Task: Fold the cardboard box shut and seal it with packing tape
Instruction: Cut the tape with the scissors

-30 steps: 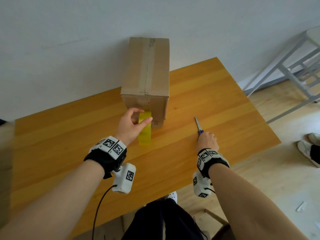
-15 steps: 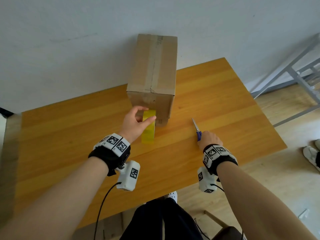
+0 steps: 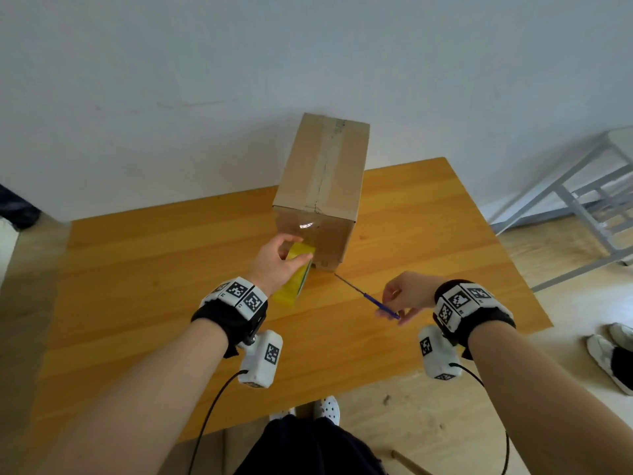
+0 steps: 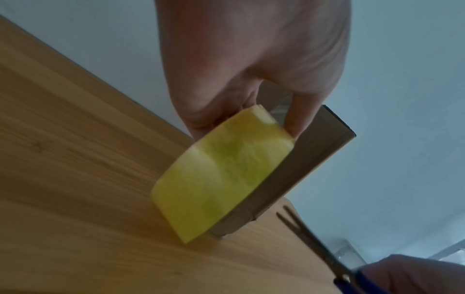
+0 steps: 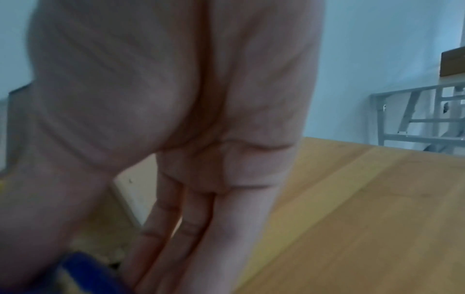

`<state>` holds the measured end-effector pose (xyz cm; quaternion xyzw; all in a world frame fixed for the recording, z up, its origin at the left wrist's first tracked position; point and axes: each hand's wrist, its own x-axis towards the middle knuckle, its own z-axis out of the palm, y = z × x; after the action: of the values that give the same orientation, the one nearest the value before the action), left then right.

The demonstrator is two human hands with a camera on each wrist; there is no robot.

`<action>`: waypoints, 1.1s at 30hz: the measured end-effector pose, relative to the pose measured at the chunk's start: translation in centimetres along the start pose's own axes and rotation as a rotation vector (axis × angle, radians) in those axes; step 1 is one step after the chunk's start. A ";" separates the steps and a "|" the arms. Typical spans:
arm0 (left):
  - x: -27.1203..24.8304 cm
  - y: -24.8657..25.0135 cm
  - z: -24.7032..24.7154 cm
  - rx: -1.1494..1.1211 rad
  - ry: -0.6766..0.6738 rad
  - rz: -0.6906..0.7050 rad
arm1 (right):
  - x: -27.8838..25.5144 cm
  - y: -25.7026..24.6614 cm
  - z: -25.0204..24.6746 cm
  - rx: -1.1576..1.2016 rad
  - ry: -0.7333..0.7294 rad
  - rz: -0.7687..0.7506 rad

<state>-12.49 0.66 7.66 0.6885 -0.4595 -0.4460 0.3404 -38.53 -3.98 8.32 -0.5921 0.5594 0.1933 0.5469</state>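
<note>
Standing on the wooden table (image 3: pixel 164 269), the cardboard box (image 3: pixel 322 173) is closed, with clear tape running down the seam of its top face and over onto the end nearest the person. Its far end sits close to the white wall (image 3: pixel 205 80); its long axis runs from the person toward that wall, slightly angled to the right. Bare tabletop lies on both sides of the box, more of it on the left, while the table's right edge is not far beyond the box's right side.

Against the box's near end, the left hand (image 3: pixel 274 264) grips a yellow roll of packing tape (image 3: pixel 296 277) (thumb on one side, fingers curled over the top), the roll standing on edge on the table and touching the box's lower face. From the left wrist view the roll (image 4: pixel 221 171) presses flat against the cardboard.

Just right of the box's near corner, the right hand (image 3: pixel 407 293) pinches the blue handle of a pair of scissors (image 3: pixel 366 296), whose slightly parted blades point at the foot of the box, near the roll. Beyond the table, right of the box, stands a grey metal frame (image 3: pixel 575 193); white shoes (image 3: pixel 613 358) lie on the floor further right.
</note>
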 end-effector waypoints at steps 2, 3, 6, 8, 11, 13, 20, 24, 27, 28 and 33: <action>0.0 0.1 0.0 -0.007 -0.002 -0.003 | -0.8 -1.0 -0.2 0.028 -0.019 -0.037; -0.1 0.1 0.0 -0.004 -0.003 -0.004 | -1.2 -1.6 -0.3 0.048 -0.015 -0.052; 0.0 -0.1 0.1 -0.002 0.009 0.004 | -2.0 -3.0 -0.8 0.132 0.022 -0.092; -0.1 0.0 0.1 -0.002 0.013 -0.001 | -2.3 -3.8 -1.3 0.169 0.043 -0.121; -0.4 0.2 0.1 -0.010 0.010 -0.001 | -2.7 -5.1 -1.7 0.165 0.066 -0.154; -0.7 0.3 0.1 -0.021 0.016 0.016 | -2.7 -5.8 -1.9 0.139 0.077 -0.165; -0.8 -0.1 0.4 -0.012 0.017 0.007 | -2.6 -7.2 -2.6 0.096 0.085 -0.175; -1.0 0.1 0.5 -0.006 0.023 0.018 | -2.3 -7.5 -2.9 0.071 0.089 -0.177; -1.1 0.5 0.7 -0.007 0.030 0.030 | -2.1 -7.8 -3.1 0.060 0.083 -0.175; -1.0 0.5 0.7 -0.005 0.034 0.031 | -2.1 -7.8 -3.1 0.055 0.082 -0.175; -0.8 0.6 0.8 -0.005 0.053 0.026 | -2.0 -8.1 -3.4 0.007 0.116 -0.205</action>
<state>-13.60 1.15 8.08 0.6931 -0.4584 -0.4244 0.3596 -33.35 -7.82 14.58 -0.6545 0.5273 0.0997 0.5326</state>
